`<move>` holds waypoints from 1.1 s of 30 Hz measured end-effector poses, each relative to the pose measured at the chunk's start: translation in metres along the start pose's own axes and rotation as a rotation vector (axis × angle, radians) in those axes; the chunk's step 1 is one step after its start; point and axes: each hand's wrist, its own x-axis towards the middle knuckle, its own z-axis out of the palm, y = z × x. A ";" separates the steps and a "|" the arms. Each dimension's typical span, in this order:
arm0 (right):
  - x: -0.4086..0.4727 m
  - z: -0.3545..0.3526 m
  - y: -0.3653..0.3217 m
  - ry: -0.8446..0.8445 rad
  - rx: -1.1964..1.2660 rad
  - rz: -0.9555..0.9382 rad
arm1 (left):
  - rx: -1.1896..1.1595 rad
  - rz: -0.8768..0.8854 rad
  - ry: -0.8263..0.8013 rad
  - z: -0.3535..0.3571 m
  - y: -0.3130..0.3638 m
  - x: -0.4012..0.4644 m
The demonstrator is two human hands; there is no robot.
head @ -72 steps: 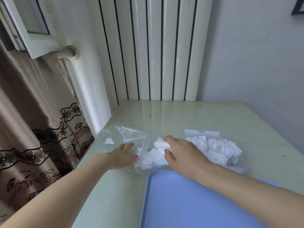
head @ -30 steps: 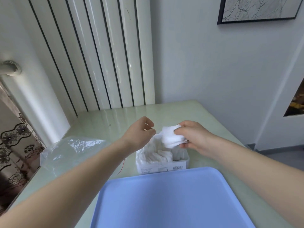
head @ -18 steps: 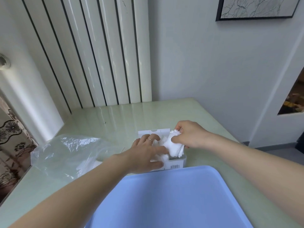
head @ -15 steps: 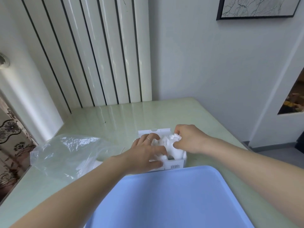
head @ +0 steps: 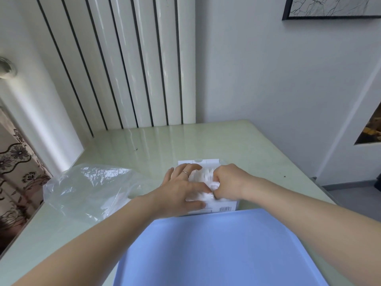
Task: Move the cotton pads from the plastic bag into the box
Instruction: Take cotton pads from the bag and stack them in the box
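Observation:
A small white box (head: 223,207) stands on the pale green table (head: 237,145), just beyond a blue tray. White cotton pads (head: 203,175) fill it to the top. My left hand (head: 181,190) lies flat over the box's left half, fingers spread on the pads. My right hand (head: 227,181) is curled into the pads on the right half, fingers dug down among them. The clear plastic bag (head: 86,188) lies crumpled on the table to the left, with a few white pads faintly showing inside.
A blue tray (head: 216,250) takes up the near table in front of the box. A white radiator with dark slits stands behind the table. A patterned curtain hangs at the left edge. The table's right edge drops to the floor.
My right hand carried pads from the bag over to the box and pushed them down into it. My left hand left the bag and came to lie on the box.

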 end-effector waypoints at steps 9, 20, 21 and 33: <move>0.002 -0.004 0.003 -0.211 0.484 0.141 | -0.332 -0.120 0.022 0.005 -0.003 -0.006; -0.002 -0.005 -0.014 -0.308 0.621 0.149 | -0.294 -0.211 0.021 0.009 -0.001 0.002; -0.003 -0.007 -0.016 -0.318 0.594 0.144 | -0.281 -0.214 0.006 0.007 0.000 0.002; -0.030 -0.001 -0.068 0.195 0.084 -0.370 | -0.164 -0.556 0.383 -0.103 -0.055 -0.060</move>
